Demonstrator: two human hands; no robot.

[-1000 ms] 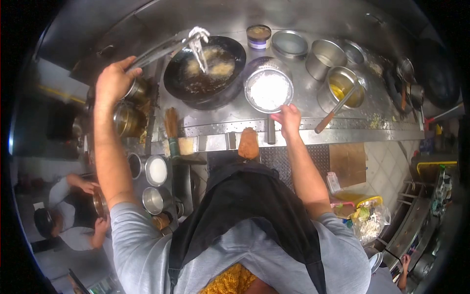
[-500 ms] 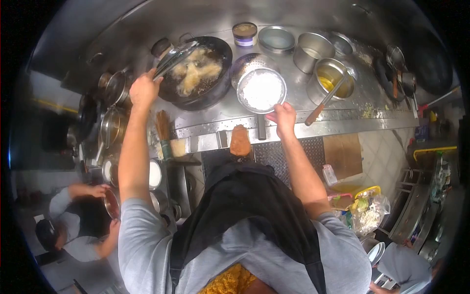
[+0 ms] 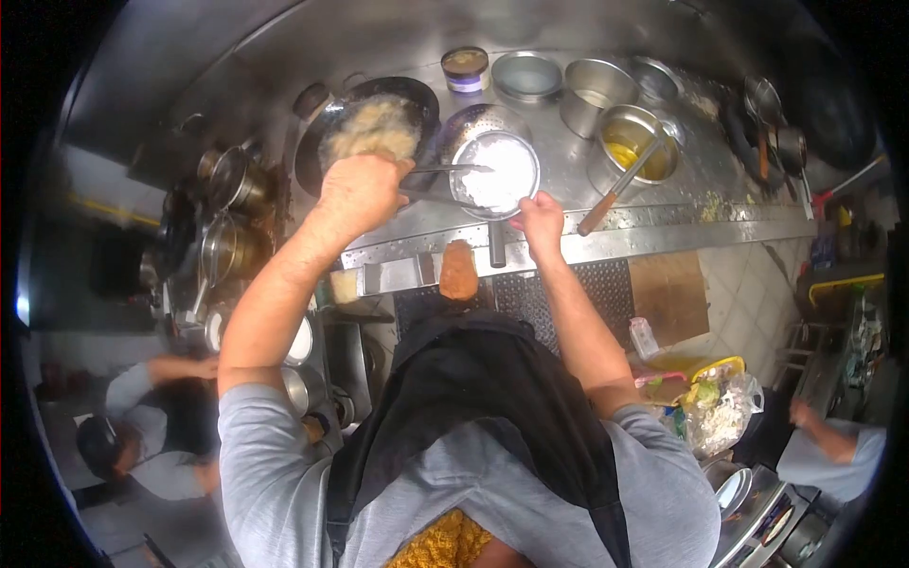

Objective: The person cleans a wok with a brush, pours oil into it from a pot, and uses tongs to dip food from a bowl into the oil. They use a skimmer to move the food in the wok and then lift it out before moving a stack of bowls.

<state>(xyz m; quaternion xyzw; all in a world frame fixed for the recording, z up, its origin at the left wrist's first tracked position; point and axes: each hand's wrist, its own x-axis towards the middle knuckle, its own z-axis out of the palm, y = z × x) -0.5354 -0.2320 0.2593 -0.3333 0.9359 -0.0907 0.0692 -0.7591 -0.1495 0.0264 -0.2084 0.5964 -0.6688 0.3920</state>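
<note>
My left hand (image 3: 365,197) is closed around metal tongs (image 3: 440,169), whose two arms reach right with their tips spread over a metal bowl (image 3: 536,180) of white flour-like stuff (image 3: 502,168). Nothing can be made out between the tips. At the bowl's lower right rim, my right hand (image 3: 541,225) pinches the edge. Under the bowl shows a perforated strainer (image 3: 478,118), and a dark handle (image 3: 497,244) points toward me. Beyond my left hand, pale golden pieces (image 3: 377,131) bubble in oil in a black wok (image 3: 311,161), partly hidden by the hand.
Right of the bowl stands a pot of yellow liquid (image 3: 606,170) with a wooden-handled utensil (image 3: 597,215) across it. Behind are a steel pot (image 3: 598,90), a tin (image 3: 465,71) and a round pan (image 3: 526,76). Co-workers stand at lower left (image 3: 161,445) and lower right (image 3: 838,450).
My left hand has swung the tongs rightward from above the wok to the bowl of white stuff. My right hand stays at the bowl's rim. The lower-right co-worker has shifted.
</note>
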